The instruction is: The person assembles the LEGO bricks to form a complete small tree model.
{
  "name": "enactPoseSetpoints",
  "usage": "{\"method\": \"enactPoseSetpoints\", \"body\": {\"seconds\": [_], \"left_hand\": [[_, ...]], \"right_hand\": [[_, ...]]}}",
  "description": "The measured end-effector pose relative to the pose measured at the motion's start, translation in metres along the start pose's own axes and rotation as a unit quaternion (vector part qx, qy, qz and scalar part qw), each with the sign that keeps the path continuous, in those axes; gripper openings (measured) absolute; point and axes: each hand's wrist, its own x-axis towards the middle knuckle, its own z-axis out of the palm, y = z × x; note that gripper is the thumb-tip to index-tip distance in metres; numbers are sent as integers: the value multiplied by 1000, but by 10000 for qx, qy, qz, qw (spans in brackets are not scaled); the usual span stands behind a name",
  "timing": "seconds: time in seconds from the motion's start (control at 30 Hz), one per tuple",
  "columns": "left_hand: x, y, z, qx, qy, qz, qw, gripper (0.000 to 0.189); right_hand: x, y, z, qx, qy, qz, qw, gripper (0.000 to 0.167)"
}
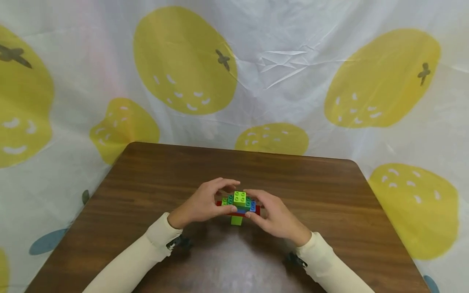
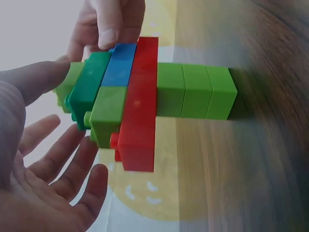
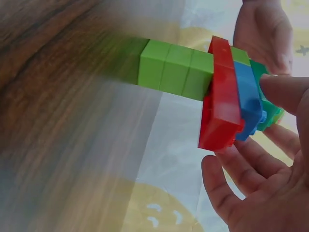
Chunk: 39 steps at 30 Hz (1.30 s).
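Observation:
A structure of toy building bricks stands upright on the table between both hands. Its stem is three light green bricks (image 2: 195,92) stacked up, carrying a long red brick (image 2: 140,106). Above the red one sit a blue brick (image 3: 246,94) and a light green brick (image 2: 108,108) side by side, then a dark green brick (image 2: 90,84). One light green brick (image 1: 239,197) tops it. My left hand (image 1: 207,201) surrounds the left side, fingers spread loosely behind, thumb at the upper bricks. Opposite it, my right hand (image 1: 275,211) has its thumb in front and loose fingers behind.
Under the bricks is a dark brown wooden table (image 1: 176,171) with rounded far corners. A white cloth with yellow fruit prints (image 1: 185,61) hangs behind it and along the sides. Dark wrist devices (image 1: 177,243) show at the cream sleeves (image 1: 143,252).

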Motion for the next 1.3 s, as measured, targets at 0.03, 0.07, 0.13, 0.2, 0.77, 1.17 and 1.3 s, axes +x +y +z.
{"method": "enactPoseSetpoints", "body": {"seconds": [0.03,0.07,0.13,0.2,0.77,1.17,1.3], "left_hand": [[-2,-1,-2,0,56,-41,10000,67],[-4,-2,-3,9,97,-73,9999,66],[-8,-4,-4,40,103,-136,9998,64],[-12,-7,-4,41,48,-197,9998,61],[-32,-21,1,-60,-2,-270,9996,59],[-26,-24,0,75,-206,-109,9997,74],[-22,-21,-2,59,-350,-79,9993,83]], "right_hand": [[0,-1,-1,-77,69,-49,9999,58],[0,-1,-1,-153,136,-90,9997,59],[-1,-2,-2,-210,226,-138,9994,60],[-2,-2,-2,-205,289,-176,9992,61],[-15,10,-1,-38,205,13,9998,60],[-12,8,-4,105,-30,-56,9999,76],[-9,5,-4,104,-197,-1,9998,81]]}}
